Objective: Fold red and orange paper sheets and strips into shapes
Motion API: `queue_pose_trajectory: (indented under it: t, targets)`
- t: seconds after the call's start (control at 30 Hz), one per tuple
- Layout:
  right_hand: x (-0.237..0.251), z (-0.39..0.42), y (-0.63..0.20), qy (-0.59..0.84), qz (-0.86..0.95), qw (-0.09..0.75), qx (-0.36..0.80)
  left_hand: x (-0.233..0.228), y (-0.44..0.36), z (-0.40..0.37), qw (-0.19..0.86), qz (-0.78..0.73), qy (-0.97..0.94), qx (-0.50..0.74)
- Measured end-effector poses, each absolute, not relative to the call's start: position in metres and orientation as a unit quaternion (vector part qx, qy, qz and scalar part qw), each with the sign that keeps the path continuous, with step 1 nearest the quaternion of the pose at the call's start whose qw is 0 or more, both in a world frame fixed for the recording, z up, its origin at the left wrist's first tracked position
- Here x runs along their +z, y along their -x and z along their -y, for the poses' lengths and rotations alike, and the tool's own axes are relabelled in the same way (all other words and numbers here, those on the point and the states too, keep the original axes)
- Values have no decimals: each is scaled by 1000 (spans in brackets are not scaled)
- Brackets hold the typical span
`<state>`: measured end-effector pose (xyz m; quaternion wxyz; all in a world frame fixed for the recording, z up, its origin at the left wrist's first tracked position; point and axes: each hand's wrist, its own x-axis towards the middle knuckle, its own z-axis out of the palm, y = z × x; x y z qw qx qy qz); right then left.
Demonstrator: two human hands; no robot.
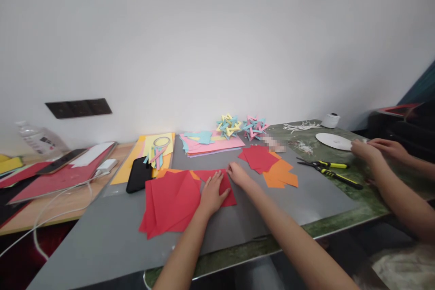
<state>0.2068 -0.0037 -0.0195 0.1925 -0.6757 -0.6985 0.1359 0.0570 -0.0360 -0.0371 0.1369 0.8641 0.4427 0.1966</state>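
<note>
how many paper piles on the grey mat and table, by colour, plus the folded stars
red paper piles: 2
orange paper pile: 1
pink and blue paper stack: 1
yellow paper stack: 1
folded paper stars: 2
total: 7

Place: a paper-craft table, in a home or hobby room, which of the two cannot be told
Under the palm of the left hand point(211, 195): loose red paper sheets point(173, 201) on a grey mat point(102, 235)
Just beyond the fingertips of the right hand point(238, 174): red and orange squares point(270, 165), then folded paper stars point(242, 126) by the plain white wall point(217, 31)
Out past the left fingers: pink and yellow paper stacks point(210, 142), a black phone point(138, 174), a charging cable point(57, 204)
Right of the right fingers: yellow-handled scissors point(328, 170), white scraps point(301, 126), and another person's hands point(374, 149) on a white disc point(333, 141)
</note>
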Motion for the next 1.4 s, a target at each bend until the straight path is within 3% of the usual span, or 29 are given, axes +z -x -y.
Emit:
queue_pose_trajectory:
  t: [0.6, 0.9, 1.03, 1.17, 1.4]
  targets:
    - [-8, -16, -194, 694, 688, 191, 88, -38, -57, 34, 154, -448, -854, 213]
    - [-23, 49, -156, 657, 684, 313, 57, -36, -53, 22, 340, -524, -677, 389]
    - [-29, 68, -146, 646, 691, 315, 84, -29, -52, 25, 366, -530, -632, 431]
    - [-21, 65, -154, 669, 654, 329, 129, -33, -54, 26, 332, -516, -679, 404]
    - [-18, 54, -211, 742, 543, 353, 172, -40, -57, 31, 167, -486, -808, 288]
